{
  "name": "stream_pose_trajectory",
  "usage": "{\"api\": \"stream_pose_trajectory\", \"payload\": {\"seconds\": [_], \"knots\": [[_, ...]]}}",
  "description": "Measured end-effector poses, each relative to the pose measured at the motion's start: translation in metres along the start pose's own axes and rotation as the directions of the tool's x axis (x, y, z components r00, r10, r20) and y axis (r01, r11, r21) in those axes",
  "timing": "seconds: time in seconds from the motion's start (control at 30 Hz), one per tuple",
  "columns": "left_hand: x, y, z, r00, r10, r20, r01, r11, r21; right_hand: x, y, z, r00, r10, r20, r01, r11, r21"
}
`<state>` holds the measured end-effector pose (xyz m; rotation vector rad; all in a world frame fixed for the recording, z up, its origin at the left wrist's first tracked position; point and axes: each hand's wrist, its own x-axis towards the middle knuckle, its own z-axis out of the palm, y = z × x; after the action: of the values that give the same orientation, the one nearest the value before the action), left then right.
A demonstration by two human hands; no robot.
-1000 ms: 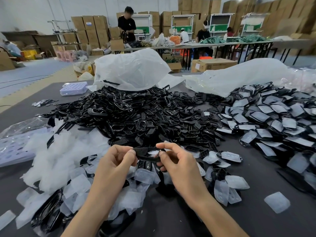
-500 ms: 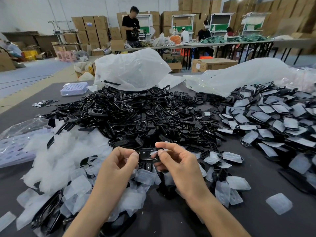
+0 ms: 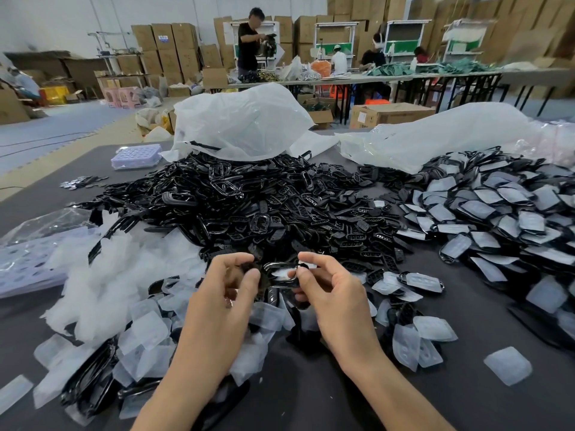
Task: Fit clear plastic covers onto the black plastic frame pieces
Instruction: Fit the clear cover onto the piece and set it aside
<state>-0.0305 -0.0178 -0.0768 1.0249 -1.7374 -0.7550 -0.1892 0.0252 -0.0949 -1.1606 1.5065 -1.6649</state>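
A black plastic frame piece (image 3: 278, 276) with a clear cover inside it hangs just above the table, between my two hands. My left hand (image 3: 224, 293) pinches its left end with thumb and forefinger. My right hand (image 3: 329, 290) pinches its right end the same way. Behind them spreads a big heap of bare black frames (image 3: 249, 209). Loose clear covers (image 3: 124, 275) lie piled at the left and under my hands. Frames with covers fitted (image 3: 497, 219) are heaped at the right.
The table has a dark grey mat (image 3: 326, 393). Two white plastic bags (image 3: 239, 122) lie at the back. A lilac tray (image 3: 137, 155) sits far left, and a stack of trays (image 3: 21, 259) at the left edge. People work at tables beyond.
The frame between my hands has turned from edge-on to face-up, so its opening and clear cover show. Both hands stayed in place; my fingers shifted on its ends.
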Motion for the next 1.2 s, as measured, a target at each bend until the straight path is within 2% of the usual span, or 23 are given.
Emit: {"api": "stream_pose_trajectory", "payload": {"seconds": [0.07,0.27,0.37,0.5,0.57,0.67,0.73,0.83,0.9,0.97,1.03,1.1,1.2], "knots": [[0.002,0.003,0.001,0.994,-0.103,-0.028,0.097,0.98,-0.173,0.0,-0.002,0.001,1.0,0.02,0.022,-0.021,0.998,0.058],[0.0,0.002,0.008,0.972,-0.236,0.01,0.224,0.907,-0.357,0.0,-0.006,0.005,0.993,0.07,0.1,-0.089,0.974,0.21],[0.001,0.0,0.008,0.973,-0.228,0.04,0.226,0.905,-0.36,0.0,-0.006,0.004,0.991,0.072,0.116,-0.096,0.972,0.215],[0.002,-0.003,0.004,0.963,-0.224,0.15,0.264,0.894,-0.363,0.001,-0.006,0.002,0.986,0.058,0.155,-0.083,0.984,0.159],[0.002,-0.003,0.002,0.969,-0.201,0.146,0.238,0.92,-0.311,0.001,-0.006,0.0,0.985,0.037,0.167,-0.058,0.991,0.122],[-0.001,0.0,0.004,0.995,-0.083,0.05,0.089,0.989,-0.118,-0.001,-0.006,-0.002,0.975,0.016,0.221,-0.03,0.998,0.06],[-0.005,0.005,0.007,0.999,-0.041,0.015,0.041,0.998,-0.055,-0.002,-0.006,-0.003,0.965,0.025,0.259,-0.034,0.999,0.03],[-0.004,0.006,0.003,1.0,0.022,0.003,-0.023,0.998,0.063,0.002,-0.006,-0.005,0.977,0.038,0.211,-0.046,0.998,0.036],[0.0,-0.001,-0.005,0.992,0.112,0.065,-0.124,0.963,0.239,0.007,-0.005,-0.009,0.991,0.041,0.123,-0.05,0.997,0.064],[0.002,-0.009,-0.01,0.957,0.184,0.224,-0.272,0.837,0.476,0.011,-0.005,-0.014,0.998,0.05,0.039,-0.053,0.994,0.095],[0.003,-0.017,-0.011,0.92,0.15,0.362,-0.355,0.712,0.606,0.013,-0.004,-0.018,0.999,0.048,-0.016,-0.046,0.993,0.106],[0.003,-0.02,-0.01,0.91,0.113,0.399,-0.362,0.686,0.631,0.014,-0.004,-0.019,0.998,0.046,-0.041,-0.041,0.992,0.12],[0.004,-0.018,-0.01,0.919,0.156,0.362,-0.353,0.736,0.578,0.014,-0.005,-0.018,0.997,0.052,-0.048,-0.046,0.991,0.128]]}}
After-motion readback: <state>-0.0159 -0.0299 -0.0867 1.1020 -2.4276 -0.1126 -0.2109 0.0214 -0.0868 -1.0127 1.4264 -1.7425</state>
